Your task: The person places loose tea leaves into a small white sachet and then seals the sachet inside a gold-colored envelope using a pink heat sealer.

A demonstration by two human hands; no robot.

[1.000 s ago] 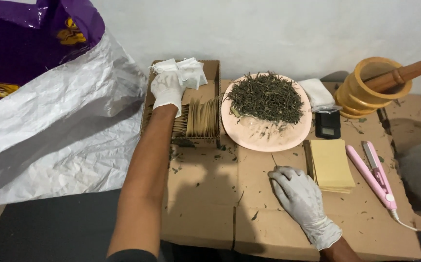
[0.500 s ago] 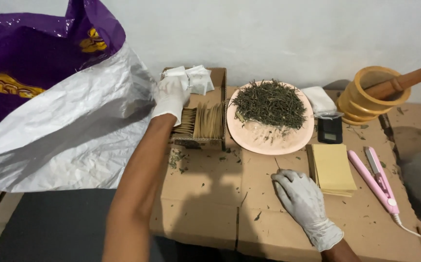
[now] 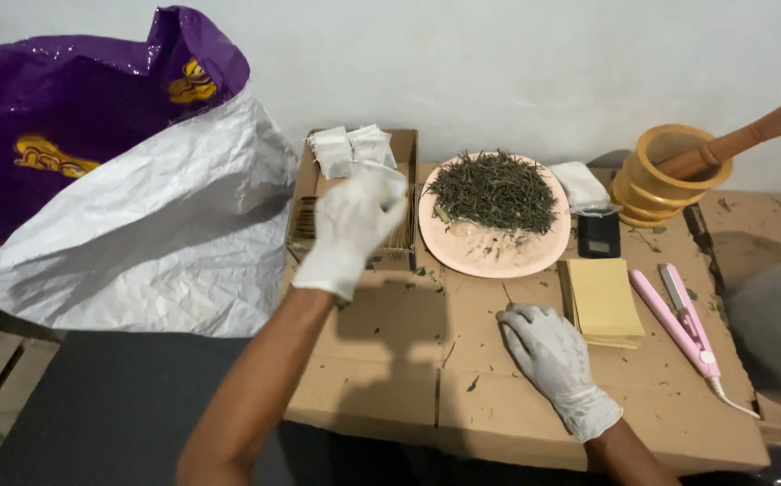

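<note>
My gloved left hand (image 3: 352, 227) is raised above the front of an open cardboard box (image 3: 406, 148), its fingers curled on what looks like a small white pouch, blurred by motion. More white pouches (image 3: 347, 148) lie at the back of the box, and brown packets (image 3: 304, 216) stand in rows inside it. My gloved right hand (image 3: 548, 349) rests palm down on the cardboard surface (image 3: 381, 378), holding nothing. It lies just left of a stack of yellow sheets (image 3: 599, 297).
A pink plate (image 3: 498, 261) bears a heap of dried green leaves (image 3: 494, 189). Behind the sheets are a small black scale (image 3: 598, 234) and white cloth (image 3: 579, 184). A pink sealing tool (image 3: 678, 315), wooden mortar (image 3: 651, 184) with pestle (image 3: 741, 135), and large purple-and-silver bag (image 3: 139, 225) surround the area.
My left hand has lifted off the white pouches at the back of the box and drawn back toward me, above the box's front. The right hand has stayed put.
</note>
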